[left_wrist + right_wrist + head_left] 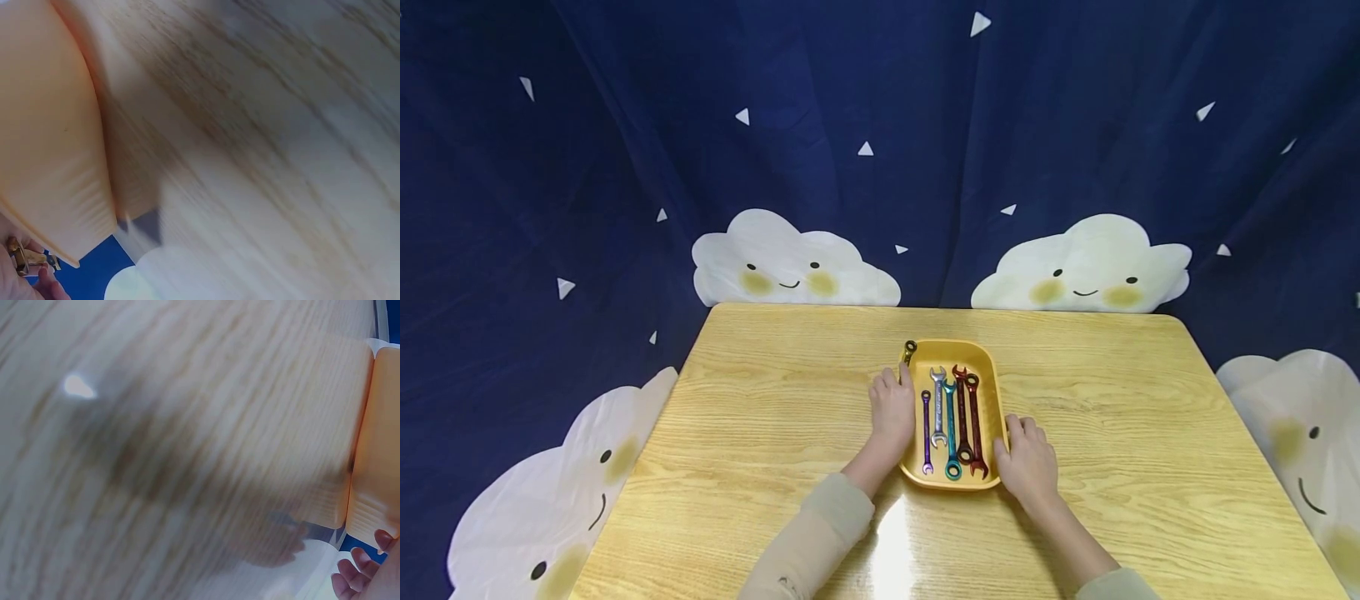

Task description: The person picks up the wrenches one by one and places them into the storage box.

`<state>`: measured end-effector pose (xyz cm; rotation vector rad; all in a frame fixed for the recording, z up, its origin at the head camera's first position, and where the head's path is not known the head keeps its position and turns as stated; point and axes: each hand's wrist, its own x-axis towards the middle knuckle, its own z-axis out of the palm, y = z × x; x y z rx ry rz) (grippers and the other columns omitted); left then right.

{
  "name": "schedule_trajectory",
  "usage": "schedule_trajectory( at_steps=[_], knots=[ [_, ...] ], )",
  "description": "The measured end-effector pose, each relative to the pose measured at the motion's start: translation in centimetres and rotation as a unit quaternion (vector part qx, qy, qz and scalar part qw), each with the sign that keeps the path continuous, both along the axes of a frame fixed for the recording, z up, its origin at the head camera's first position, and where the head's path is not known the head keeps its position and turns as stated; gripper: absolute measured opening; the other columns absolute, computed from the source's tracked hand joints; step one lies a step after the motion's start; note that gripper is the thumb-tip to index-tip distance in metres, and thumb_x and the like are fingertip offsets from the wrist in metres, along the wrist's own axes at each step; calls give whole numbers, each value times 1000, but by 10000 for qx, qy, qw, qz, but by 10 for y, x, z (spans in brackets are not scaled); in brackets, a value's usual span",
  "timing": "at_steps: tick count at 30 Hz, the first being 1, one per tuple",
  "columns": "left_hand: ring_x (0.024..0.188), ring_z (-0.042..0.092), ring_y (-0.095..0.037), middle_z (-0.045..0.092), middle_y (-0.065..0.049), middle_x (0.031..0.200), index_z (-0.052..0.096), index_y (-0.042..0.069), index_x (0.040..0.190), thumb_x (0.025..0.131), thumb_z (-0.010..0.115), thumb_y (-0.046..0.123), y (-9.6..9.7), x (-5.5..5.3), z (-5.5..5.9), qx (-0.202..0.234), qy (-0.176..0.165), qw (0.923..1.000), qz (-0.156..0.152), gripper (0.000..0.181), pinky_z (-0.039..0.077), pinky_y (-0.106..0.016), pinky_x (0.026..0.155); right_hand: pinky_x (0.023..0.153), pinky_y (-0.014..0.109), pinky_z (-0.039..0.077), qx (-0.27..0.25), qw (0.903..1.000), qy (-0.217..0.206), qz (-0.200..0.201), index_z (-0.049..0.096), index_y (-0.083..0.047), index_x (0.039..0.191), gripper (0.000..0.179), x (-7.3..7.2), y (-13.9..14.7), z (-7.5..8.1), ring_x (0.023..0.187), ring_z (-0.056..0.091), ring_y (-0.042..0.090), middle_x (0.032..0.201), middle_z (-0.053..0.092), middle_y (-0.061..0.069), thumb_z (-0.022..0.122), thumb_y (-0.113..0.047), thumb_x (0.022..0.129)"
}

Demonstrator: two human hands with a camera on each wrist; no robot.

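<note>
A yellow-orange plastic tray (951,486) stands on the wooden table. Inside it, roughly side by side, lie a short purple wrench (927,433), a silver wrench (938,408), a teal wrench (951,421), a dark red wrench (961,417) and a red wrench (975,425). My left hand (892,410) holds a gold-coloured wrench (908,357) at the tray's upper left; its ring end shows above the fingers. In the left wrist view, that gold wrench lies among the fingers. Beside the tray's lower right wall rests my right hand (1030,464), thumb at the rim, fingers loosely bent and holding nothing.
The wooden table (1150,417) extends on both sides of the tray, with a bright reflection near its front. Behind and around it hangs a dark blue curtain (887,83) printed with white clouds and small triangles.
</note>
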<state>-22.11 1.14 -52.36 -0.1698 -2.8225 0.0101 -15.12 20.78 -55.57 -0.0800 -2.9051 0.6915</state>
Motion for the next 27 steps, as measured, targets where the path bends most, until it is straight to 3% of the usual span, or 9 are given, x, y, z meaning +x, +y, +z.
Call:
schedule_trajectory(
  at_steps=[5, 18, 27],
  knots=[
    [81, 52, -22, 55, -13, 95, 50, 8, 129, 83, 60, 10, 5, 2, -2, -179, -120, 9997, -106, 47, 44, -29, 67, 76, 52, 40, -7, 10000, 10, -1, 49, -2, 119, 37, 0, 0, 0, 101, 47, 39, 112, 49, 23, 46, -23, 89],
    [80, 52, -20, 55, -11, 94, 54, 10, 124, 83, 59, 12, 25, 5, -11, -236, 144, 9985, -468, 41, 43, -29, 66, 78, 53, 40, -15, 10000, -3, -12, 49, -1, 120, 39, 0, 0, -1, 102, 47, 39, 113, 48, 23, 47, -23, 89],
    [75, 50, -16, 56, -8, 91, 53, 10, 126, 83, 60, 12, 33, 4, -24, -485, 423, 9960, -619, 44, 41, -25, 62, 78, 52, 40, 0, 10000, -14, 1, 48, -1, 121, 39, 0, 0, -1, 102, 47, 39, 113, 48, 23, 47, -23, 89]
  ],
)
